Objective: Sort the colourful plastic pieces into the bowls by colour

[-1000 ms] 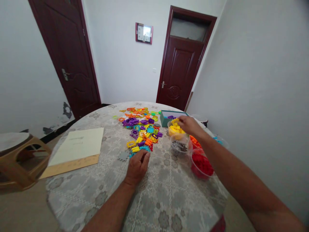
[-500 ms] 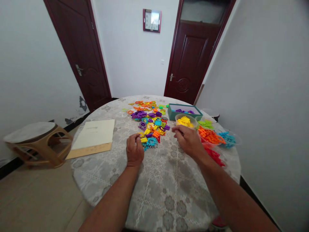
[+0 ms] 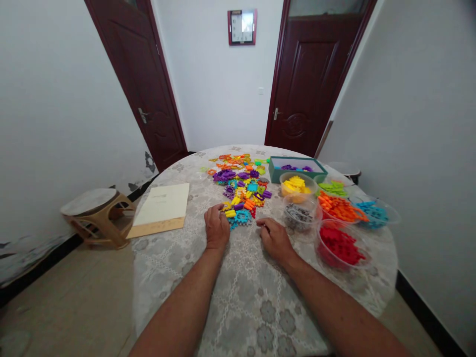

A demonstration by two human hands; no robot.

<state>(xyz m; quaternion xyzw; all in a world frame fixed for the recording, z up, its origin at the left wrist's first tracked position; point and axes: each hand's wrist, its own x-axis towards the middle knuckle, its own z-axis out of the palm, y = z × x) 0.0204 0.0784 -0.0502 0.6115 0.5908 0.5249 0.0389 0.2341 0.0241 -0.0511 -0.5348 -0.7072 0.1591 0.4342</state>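
My left hand (image 3: 216, 227) rests on the round table (image 3: 245, 302) with its fingers curled under, touching the near edge of a pile of coloured plastic building pieces (image 3: 241, 188), next to a yellow piece and a blue gear (image 3: 242, 216). What its fingers hold, if anything, is hidden. My right hand (image 3: 273, 237) lies a little to the right, fingers curled down onto the tablecloth, with nothing visible in it. It sits just left of a clear bowl of grey pieces (image 3: 300, 215).
Clear bowls stand at the right: yellow (image 3: 297, 185), green (image 3: 332, 187), orange (image 3: 340, 208), blue (image 3: 375, 213), red (image 3: 340, 245). A teal box (image 3: 295, 166) is behind them. A paper sheet on a board (image 3: 161, 206) lies left. A stool (image 3: 94, 215) stands beside the table.
My right hand came back from the yellow bowl to the tablecloth near the pile. My left hand's fingers curled in at the pile's edge. The view shifted, showing more bowls.
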